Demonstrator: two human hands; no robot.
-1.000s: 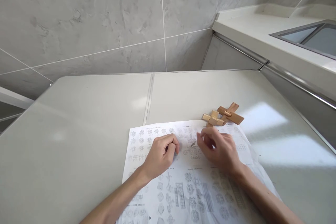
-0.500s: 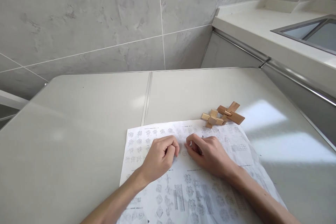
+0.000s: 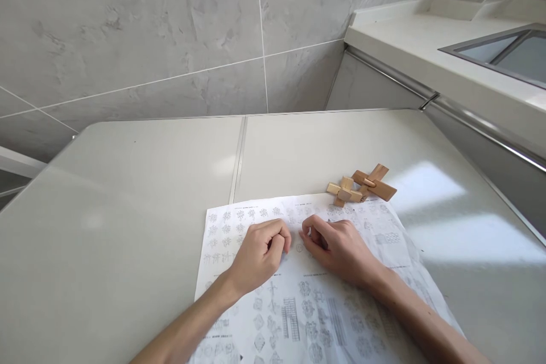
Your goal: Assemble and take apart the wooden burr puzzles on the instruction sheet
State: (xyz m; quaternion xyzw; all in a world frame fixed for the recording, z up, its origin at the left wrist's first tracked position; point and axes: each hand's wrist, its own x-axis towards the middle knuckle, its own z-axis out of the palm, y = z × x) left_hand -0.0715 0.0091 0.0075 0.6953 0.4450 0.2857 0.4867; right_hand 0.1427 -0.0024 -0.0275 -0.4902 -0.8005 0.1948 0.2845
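My left hand [image 3: 261,250] rests on a printed paper sheet [image 3: 294,324], its fingers curled into a loose fist with nothing seen in it. Facing it across a small gap, my right hand [image 3: 336,247] also lies on the sheet, fingers bent in and thumb close to the index finger; no object shows there. Rows of small diagrams of assembled shapes cover the paper. Just beyond my right hand, at the sheet's far right edge, sit two wooden interlocking puzzles, a pale one [image 3: 344,193] and a browner one [image 3: 377,183], touching or nearly so.
Under the sheet is a glossy whitish table [image 3: 128,227] with a seam [image 3: 239,159] running away from me. A grey tiled wall [image 3: 170,23] stands behind it. To the right, a higher white counter [image 3: 396,40] holds a metal-framed inset [image 3: 503,51].
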